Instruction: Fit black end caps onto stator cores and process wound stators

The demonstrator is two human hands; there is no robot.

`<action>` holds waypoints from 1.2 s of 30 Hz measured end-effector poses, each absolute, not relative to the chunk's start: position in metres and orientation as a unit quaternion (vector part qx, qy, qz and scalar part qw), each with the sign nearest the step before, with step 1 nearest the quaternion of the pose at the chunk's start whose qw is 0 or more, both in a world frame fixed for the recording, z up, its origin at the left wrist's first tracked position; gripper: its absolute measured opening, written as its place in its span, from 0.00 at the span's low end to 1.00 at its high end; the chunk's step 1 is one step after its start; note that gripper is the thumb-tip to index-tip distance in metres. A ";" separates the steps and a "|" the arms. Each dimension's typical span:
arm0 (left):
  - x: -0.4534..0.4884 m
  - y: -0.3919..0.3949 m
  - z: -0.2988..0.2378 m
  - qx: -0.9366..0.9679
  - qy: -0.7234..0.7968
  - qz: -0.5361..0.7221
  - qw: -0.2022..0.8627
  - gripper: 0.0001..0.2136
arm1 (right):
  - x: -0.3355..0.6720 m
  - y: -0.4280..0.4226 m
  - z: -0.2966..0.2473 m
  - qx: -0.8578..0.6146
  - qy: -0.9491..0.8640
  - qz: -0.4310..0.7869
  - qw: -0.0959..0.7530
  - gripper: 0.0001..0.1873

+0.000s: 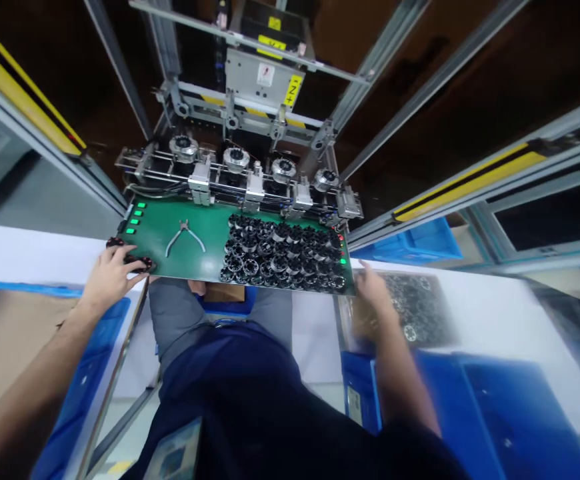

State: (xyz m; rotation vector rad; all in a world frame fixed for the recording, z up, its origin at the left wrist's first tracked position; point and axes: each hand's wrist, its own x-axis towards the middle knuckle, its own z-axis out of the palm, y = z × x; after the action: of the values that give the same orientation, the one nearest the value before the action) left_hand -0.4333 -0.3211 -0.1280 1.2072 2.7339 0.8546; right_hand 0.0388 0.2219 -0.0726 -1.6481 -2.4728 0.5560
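Observation:
At the left end of the green work surface [210, 263], my left hand [110, 272] has its fingers closed on dark round parts [143, 265] with small reddish spots. My right hand [374, 292] is at the surface's right end, blurred by motion, so its grip does not show clearly. Between the hands, several rows of black and silver ring-shaped parts [280, 257] stand packed together on the green surface. A pair of pliers [184, 227] lies to their left, its handles spread toward me.
Behind the green surface is a machine with several round metal fixtures [236, 159] and clamps. Green lit buttons [135, 222] line its left edge. A clear bag [420, 307] of parts lies on the white table [490, 300] at right. Blue bins [510, 400] and metal posts flank me.

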 end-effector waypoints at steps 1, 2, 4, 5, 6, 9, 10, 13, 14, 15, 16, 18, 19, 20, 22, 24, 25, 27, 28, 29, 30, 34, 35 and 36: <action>-0.430 -0.320 -0.125 0.376 0.883 0.278 0.022 0.26 | 0.040 0.216 -0.061 -0.541 -0.817 0.180 0.081 0.24; -0.425 -0.319 -0.122 0.362 0.887 0.285 0.025 0.24 | 0.037 0.206 -0.051 -0.535 -0.819 0.179 0.107 0.27; -0.409 -0.318 -0.115 0.327 0.890 0.317 0.021 0.20 | 0.020 0.175 -0.037 -0.500 -0.829 0.198 0.151 0.35; -0.398 -0.317 -0.111 0.306 0.888 0.342 0.016 0.18 | 0.003 0.154 -0.035 -0.470 -0.840 0.218 0.164 0.37; -0.385 -0.315 -0.108 0.284 0.884 0.372 0.011 0.17 | -0.022 0.128 -0.035 -0.421 -0.855 0.251 0.169 0.37; -0.337 -0.311 -0.098 0.235 0.861 0.451 -0.003 0.18 | -0.129 0.046 -0.052 -0.238 -0.899 0.353 0.101 0.31; -0.319 -0.311 -0.094 0.226 0.851 0.474 -0.006 0.18 | -0.171 0.022 -0.061 -0.206 -0.907 0.361 0.069 0.27; -0.271 -0.315 -0.074 0.204 0.825 0.526 -0.018 0.17 | -0.289 -0.028 -0.091 -0.176 -0.925 0.337 -0.016 0.20; -0.258 -0.318 -0.064 0.201 0.819 0.537 -0.024 0.17 | -0.319 -0.038 -0.100 -0.186 -0.929 0.319 -0.040 0.21; -0.246 -0.321 -0.053 0.204 0.812 0.547 -0.032 0.17 | -0.342 -0.044 -0.108 -0.196 -0.931 0.302 -0.063 0.24; -0.237 -0.324 -0.041 0.214 0.803 0.554 -0.041 0.16 | -0.360 -0.049 -0.115 -0.204 -0.933 0.286 -0.082 0.25; -0.226 -0.329 -0.020 0.246 0.786 0.564 -0.067 0.13 | -0.379 -0.053 -0.123 -0.212 -0.935 0.262 -0.113 0.27; -0.224 -0.331 -0.011 0.262 0.778 0.565 -0.081 0.11 | -0.380 -0.053 -0.124 -0.210 -0.936 0.255 -0.123 0.27; -0.223 -0.332 -0.004 0.274 0.772 0.565 -0.095 0.10 | -0.378 -0.053 -0.122 -0.204 -0.938 0.250 -0.130 0.26; -0.224 -0.334 0.005 0.284 0.767 0.563 -0.118 0.10 | -0.360 -0.049 -0.113 -0.182 -0.942 0.250 -0.129 0.27; -0.226 -0.333 0.007 0.290 0.765 0.561 -0.131 0.12 | -0.325 -0.043 -0.097 -0.155 -0.948 0.254 -0.110 0.30; -0.228 -0.332 0.008 0.294 0.765 0.557 -0.133 0.12 | -0.303 -0.039 -0.088 -0.144 -0.951 0.260 -0.091 0.30; -0.230 -0.327 0.009 0.305 0.770 0.545 -0.129 0.11 | -0.253 -0.030 -0.068 -0.127 -0.947 0.294 -0.012 0.30; -0.231 -0.323 0.010 0.313 0.770 0.541 -0.126 0.11 | -0.227 -0.027 -0.059 -0.137 -0.931 0.337 0.032 0.30; -0.232 -0.318 0.011 0.321 0.769 0.538 -0.123 0.11 | -0.203 -0.024 -0.051 -0.159 -0.906 0.386 0.066 0.32; -0.233 -0.313 0.012 0.331 0.765 0.539 -0.119 0.11 | -0.180 -0.022 -0.043 -0.175 -0.873 0.446 0.092 0.33; -0.233 -0.285 0.016 0.374 0.737 0.553 -0.101 0.15 | -0.121 -0.034 -0.018 -0.136 -0.677 0.717 0.096 0.38; -0.232 -0.277 0.016 0.385 0.731 0.554 -0.098 0.16 | -0.113 -0.040 -0.013 -0.123 -0.639 0.754 0.091 0.36; -0.231 -0.270 0.015 0.396 0.725 0.555 -0.097 0.17 | -0.109 -0.048 -0.008 -0.118 -0.616 0.772 0.099 0.31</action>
State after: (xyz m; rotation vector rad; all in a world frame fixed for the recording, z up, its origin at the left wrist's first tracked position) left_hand -0.2310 -0.2701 0.0152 1.3283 2.4295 1.8622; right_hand -0.1087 -0.0476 -0.0076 -0.3488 -1.8236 2.2849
